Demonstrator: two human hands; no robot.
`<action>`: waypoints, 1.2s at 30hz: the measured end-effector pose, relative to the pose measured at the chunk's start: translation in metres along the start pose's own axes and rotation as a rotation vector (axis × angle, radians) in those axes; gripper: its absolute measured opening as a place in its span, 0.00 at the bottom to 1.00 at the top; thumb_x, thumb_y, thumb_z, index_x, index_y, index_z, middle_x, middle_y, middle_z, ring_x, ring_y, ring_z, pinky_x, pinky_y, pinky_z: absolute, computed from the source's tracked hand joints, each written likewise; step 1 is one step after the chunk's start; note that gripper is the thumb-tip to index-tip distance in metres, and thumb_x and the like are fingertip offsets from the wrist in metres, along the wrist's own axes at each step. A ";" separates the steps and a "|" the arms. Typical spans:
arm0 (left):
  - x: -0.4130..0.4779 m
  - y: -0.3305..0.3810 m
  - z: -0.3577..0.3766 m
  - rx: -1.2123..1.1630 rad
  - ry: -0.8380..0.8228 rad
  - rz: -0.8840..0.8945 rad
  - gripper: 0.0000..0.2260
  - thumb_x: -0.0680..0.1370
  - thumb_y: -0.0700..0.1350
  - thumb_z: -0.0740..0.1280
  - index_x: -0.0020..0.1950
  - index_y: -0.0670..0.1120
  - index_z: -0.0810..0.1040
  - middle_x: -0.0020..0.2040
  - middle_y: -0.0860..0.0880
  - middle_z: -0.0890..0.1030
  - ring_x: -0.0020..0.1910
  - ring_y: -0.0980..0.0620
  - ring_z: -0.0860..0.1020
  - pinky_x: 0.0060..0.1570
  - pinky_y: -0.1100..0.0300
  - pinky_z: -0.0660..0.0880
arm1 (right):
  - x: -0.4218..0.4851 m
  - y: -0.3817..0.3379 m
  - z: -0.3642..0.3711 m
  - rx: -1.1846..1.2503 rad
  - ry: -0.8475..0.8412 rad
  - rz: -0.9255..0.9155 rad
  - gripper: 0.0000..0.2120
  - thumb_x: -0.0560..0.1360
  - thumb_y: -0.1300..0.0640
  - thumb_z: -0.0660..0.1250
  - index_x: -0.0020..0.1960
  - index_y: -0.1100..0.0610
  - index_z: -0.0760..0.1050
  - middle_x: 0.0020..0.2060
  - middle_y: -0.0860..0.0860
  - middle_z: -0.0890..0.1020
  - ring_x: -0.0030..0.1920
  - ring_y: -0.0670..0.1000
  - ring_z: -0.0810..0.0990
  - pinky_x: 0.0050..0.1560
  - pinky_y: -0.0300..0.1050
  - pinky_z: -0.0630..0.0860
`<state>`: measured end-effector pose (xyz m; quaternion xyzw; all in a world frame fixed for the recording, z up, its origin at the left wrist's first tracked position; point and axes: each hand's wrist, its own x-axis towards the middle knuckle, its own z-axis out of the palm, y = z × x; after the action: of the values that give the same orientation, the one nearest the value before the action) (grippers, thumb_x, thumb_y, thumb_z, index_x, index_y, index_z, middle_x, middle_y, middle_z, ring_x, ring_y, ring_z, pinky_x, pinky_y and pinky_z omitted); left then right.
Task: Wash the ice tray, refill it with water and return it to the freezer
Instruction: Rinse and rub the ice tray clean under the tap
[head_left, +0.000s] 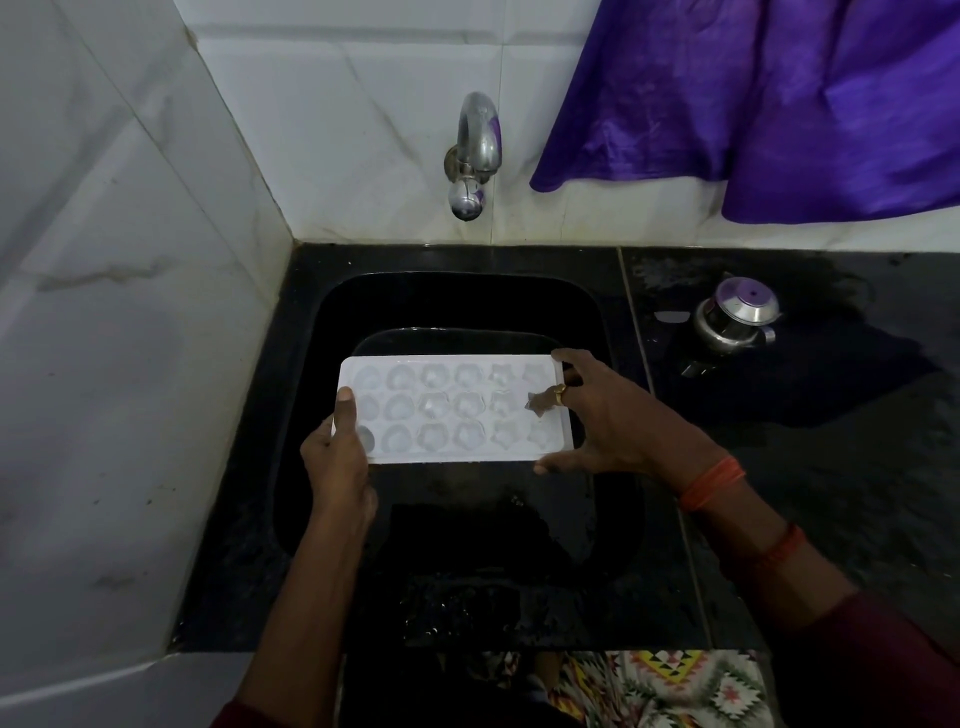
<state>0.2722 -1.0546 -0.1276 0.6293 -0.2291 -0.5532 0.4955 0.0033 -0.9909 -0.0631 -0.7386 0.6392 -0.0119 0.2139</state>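
The white ice tray (452, 410) is held level over the black sink (457, 301), cups up. The left hand (337, 462) grips its left end, thumb on top. The right hand (613, 421) spans the right end, spread wide, thumb at the near corner (a ringed finger lies across a cup). Behind the sink is the tap (475, 150); right of the sink stands a steel pot (737, 317).
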 end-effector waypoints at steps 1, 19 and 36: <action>0.000 0.000 0.000 -0.001 0.001 0.001 0.13 0.79 0.55 0.69 0.45 0.45 0.81 0.36 0.54 0.86 0.36 0.54 0.85 0.32 0.58 0.81 | 0.000 -0.001 0.000 -0.004 0.005 0.005 0.38 0.63 0.34 0.76 0.69 0.46 0.73 0.78 0.52 0.54 0.75 0.55 0.64 0.71 0.56 0.69; 0.002 -0.005 0.002 0.020 0.040 0.019 0.13 0.80 0.55 0.69 0.44 0.46 0.81 0.38 0.52 0.85 0.38 0.52 0.85 0.37 0.56 0.81 | -0.017 -0.013 0.012 -0.116 0.192 -0.042 0.19 0.77 0.35 0.62 0.60 0.44 0.79 0.79 0.49 0.55 0.78 0.49 0.57 0.65 0.55 0.71; 0.004 -0.010 0.004 0.038 0.064 0.042 0.14 0.79 0.56 0.69 0.45 0.46 0.82 0.44 0.49 0.85 0.45 0.48 0.85 0.43 0.53 0.82 | -0.017 -0.011 0.023 -0.220 0.239 -0.085 0.24 0.77 0.34 0.58 0.56 0.49 0.83 0.77 0.55 0.64 0.77 0.52 0.62 0.79 0.55 0.51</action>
<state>0.2670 -1.0553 -0.1372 0.6509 -0.2368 -0.5177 0.5022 0.0173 -0.9672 -0.0758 -0.7772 0.6258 -0.0386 0.0534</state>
